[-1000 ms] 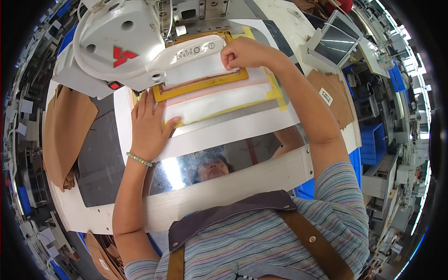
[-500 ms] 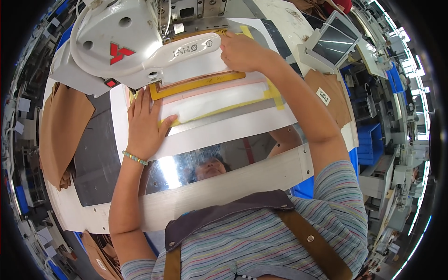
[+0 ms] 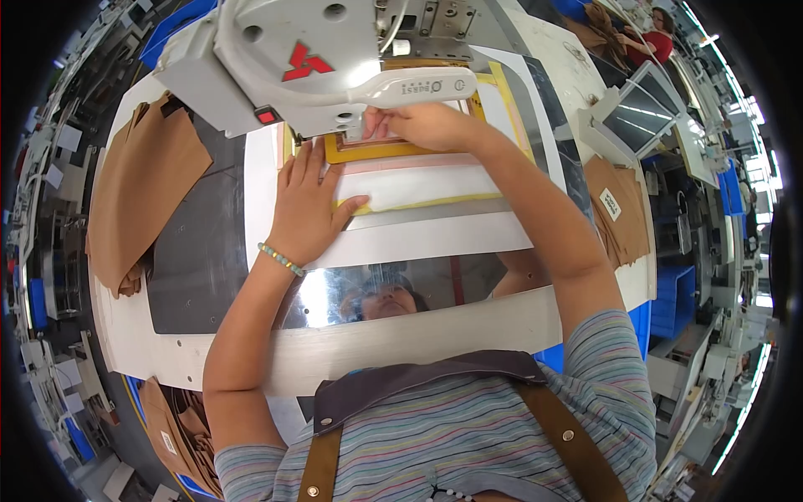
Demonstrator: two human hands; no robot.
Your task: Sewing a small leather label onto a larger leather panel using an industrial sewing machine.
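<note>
My left hand [image 3: 308, 209] lies flat with fingers spread on a white sheet template [image 3: 418, 186] edged with pink and yellow tape. Its fingertips are beside the left corner of a yellow frame [image 3: 381, 152]. Over that frame, my right hand [image 3: 431, 127] reaches in below a white lamp arm [image 3: 418, 86]. Its fingers are bent and drawn together close to the needle area of a white sewing machine [image 3: 293, 58]; whatever they pinch, if anything, is too small to make out. The machine head partly hides the frame's far left side.
Brown fabric pieces [image 3: 138, 201] are stacked on the left of the table, with more brown pieces [image 3: 617, 209] on the right. A tilted screen [image 3: 640, 109] stands at the far right. A shiny metal plate [image 3: 418, 289] lies along the near edge. Another person [image 3: 652, 42] sits beyond.
My right hand has moved left and nearer, from the lamp arm's end to the needle area beneath it. My left hand stays flat on the template. The whole view has shifted.
</note>
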